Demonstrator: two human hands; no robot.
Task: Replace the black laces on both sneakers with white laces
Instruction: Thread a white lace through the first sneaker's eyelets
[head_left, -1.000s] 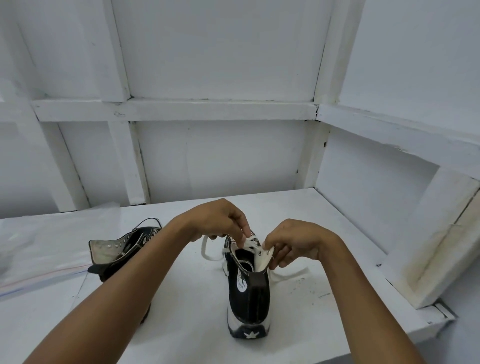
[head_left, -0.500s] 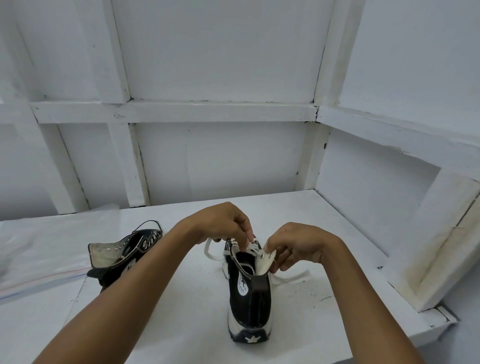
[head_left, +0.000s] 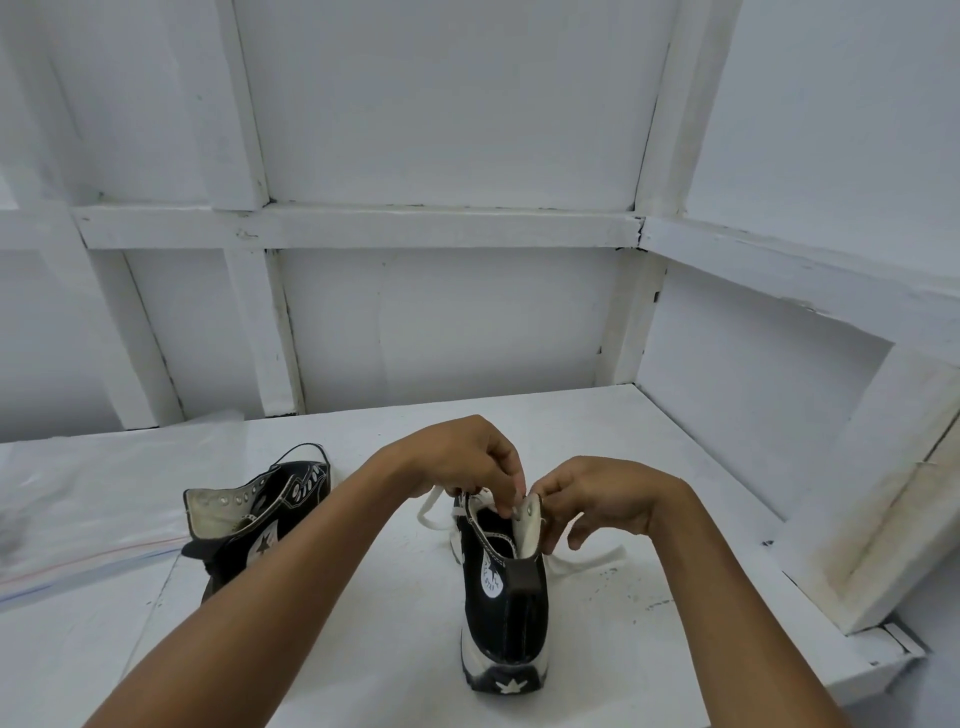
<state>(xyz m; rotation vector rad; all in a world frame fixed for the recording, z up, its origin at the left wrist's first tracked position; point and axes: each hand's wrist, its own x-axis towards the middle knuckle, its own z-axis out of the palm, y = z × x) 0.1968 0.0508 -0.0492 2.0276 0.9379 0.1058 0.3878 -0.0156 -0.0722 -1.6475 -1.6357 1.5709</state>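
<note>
A black high-top sneaker stands upright in the middle of the white table, heel toward me. A white lace loops out on its left and a second stretch trails right. My left hand pinches the lace at the top eyelets. My right hand holds the sneaker's pale right collar flap, fingertips close to the left hand's. The second black sneaker lies on its side at the left, collar open, with a thin black lace arching above it.
White table set in a corner of white panelled walls. A clear plastic bag lies at the left. A slanted white beam leans at the right. The table's front right corner is close by.
Both hands stay at the top of the upright sneaker. The right collar flap now stands more upright between the fingertips, and the view has shifted slightly.
</note>
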